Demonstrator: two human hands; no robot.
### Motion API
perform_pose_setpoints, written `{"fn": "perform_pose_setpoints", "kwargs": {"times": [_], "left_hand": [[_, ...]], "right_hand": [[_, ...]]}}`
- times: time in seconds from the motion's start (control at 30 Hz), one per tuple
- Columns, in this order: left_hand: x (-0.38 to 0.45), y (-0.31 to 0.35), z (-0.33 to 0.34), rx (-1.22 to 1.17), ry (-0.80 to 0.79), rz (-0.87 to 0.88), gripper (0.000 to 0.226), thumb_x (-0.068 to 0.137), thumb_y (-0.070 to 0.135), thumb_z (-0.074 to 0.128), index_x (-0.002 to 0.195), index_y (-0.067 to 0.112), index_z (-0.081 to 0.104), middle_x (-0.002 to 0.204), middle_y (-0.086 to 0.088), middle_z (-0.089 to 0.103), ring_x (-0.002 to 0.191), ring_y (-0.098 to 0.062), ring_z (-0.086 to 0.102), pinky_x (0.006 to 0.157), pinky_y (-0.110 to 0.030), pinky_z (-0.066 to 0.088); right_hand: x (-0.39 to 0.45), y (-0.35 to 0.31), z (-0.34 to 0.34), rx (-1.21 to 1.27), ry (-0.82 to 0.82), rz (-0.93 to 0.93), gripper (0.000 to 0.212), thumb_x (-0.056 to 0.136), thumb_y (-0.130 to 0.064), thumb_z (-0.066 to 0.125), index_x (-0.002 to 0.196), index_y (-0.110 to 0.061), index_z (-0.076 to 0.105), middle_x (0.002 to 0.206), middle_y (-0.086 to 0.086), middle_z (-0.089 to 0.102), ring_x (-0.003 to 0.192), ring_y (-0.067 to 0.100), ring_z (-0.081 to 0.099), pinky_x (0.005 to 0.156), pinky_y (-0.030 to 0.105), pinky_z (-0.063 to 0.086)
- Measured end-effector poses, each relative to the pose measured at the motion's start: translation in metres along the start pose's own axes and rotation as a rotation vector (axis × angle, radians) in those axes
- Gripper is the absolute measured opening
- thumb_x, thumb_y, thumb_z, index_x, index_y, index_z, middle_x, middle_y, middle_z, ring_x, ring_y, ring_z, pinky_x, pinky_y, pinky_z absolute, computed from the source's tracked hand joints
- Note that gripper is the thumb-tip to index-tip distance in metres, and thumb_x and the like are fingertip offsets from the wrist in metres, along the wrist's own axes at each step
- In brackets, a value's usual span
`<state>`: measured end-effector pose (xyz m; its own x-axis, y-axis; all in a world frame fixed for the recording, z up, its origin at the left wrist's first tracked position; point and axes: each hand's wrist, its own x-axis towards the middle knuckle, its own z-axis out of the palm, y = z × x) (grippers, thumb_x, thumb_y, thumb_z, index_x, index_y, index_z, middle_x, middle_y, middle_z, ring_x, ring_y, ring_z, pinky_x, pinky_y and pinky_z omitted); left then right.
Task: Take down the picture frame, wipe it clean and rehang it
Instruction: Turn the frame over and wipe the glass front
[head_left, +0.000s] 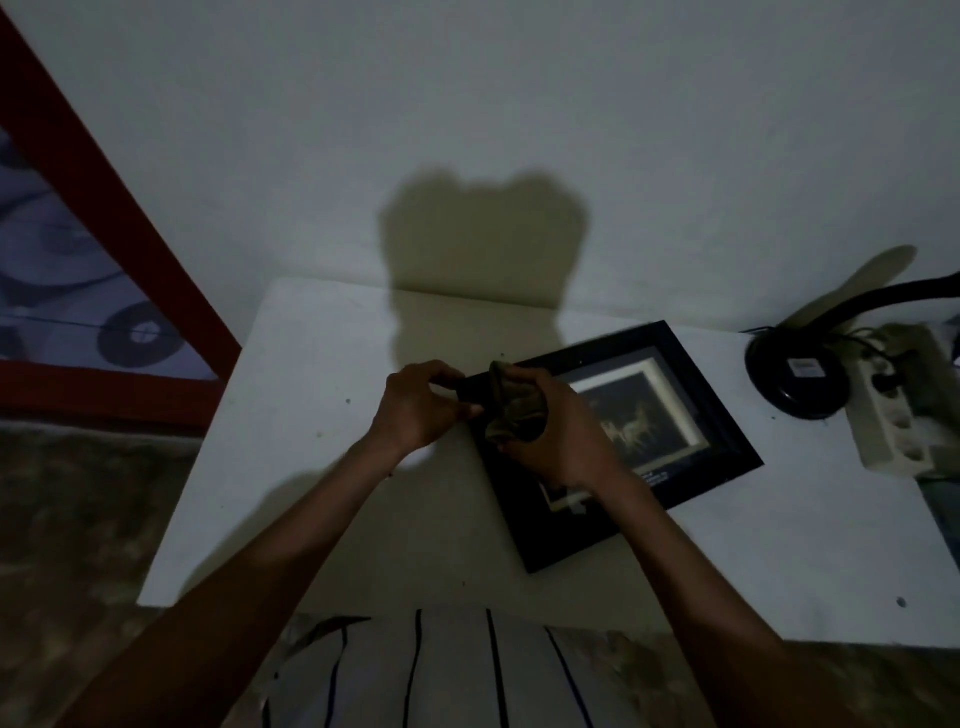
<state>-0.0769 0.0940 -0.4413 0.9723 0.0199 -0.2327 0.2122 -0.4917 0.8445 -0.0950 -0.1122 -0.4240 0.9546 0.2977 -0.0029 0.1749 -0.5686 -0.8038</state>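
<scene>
Picture frame (691, 431) flat on white table (291, 467), left hand (415, 410) pinching its corner, right hand (550, 431) gripping cloth (514, 410) there

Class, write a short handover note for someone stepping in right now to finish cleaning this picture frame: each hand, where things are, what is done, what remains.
Left hand: pinches the frame's top-left corner to steady it.
Right hand: grips a bunched cloth, pressed on that same corner.
Picture frame: already off the wall, lying face up and askew on the white table, beside a black lamp base and a power strip.
Done: frame taken down; wiping under way.
Left: finish wiping, then rehang it. The hook is not in view.
</scene>
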Motion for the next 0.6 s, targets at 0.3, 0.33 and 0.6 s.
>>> {"fn": "perform_pose_setpoints", "kwargs": {"times": [0.3,0.33,0.6], "left_hand": [[0.013,-0.007,-0.005,0.006,-0.155,0.210,0.053,0.067,0.024,0.090,0.115,0.015,0.070,0.116,-0.004,0.066,0.095,-0.019,0.067,0.086,-0.033,0.054],[0.015,-0.010,-0.006,0.014,-0.184,0.253,0.056,0.067,0.024,0.090,0.118,0.014,0.069,0.117,-0.005,0.066,0.098,-0.019,0.065,0.086,-0.030,0.052],[0.030,-0.017,-0.011,0.023,-0.239,0.443,0.056,0.057,0.016,0.094,0.108,0.006,0.074,0.107,-0.008,0.069,0.089,-0.023,0.066,0.078,-0.027,0.052]], "right_hand": [[0.006,-0.013,-0.014,0.317,0.310,0.345,0.041,0.079,-0.020,0.069,0.119,-0.028,0.063,0.108,-0.009,0.067,0.078,-0.008,0.067,0.053,0.015,0.054],[0.006,-0.016,-0.010,0.336,0.321,0.383,0.043,0.078,-0.022,0.069,0.120,-0.027,0.063,0.108,-0.007,0.067,0.077,-0.003,0.069,0.053,0.021,0.056],[0.002,-0.029,0.025,0.068,0.334,0.324,0.049,0.077,-0.031,0.081,0.123,-0.023,0.064,0.111,-0.010,0.070,0.098,0.001,0.067,0.079,0.021,0.055]]}}
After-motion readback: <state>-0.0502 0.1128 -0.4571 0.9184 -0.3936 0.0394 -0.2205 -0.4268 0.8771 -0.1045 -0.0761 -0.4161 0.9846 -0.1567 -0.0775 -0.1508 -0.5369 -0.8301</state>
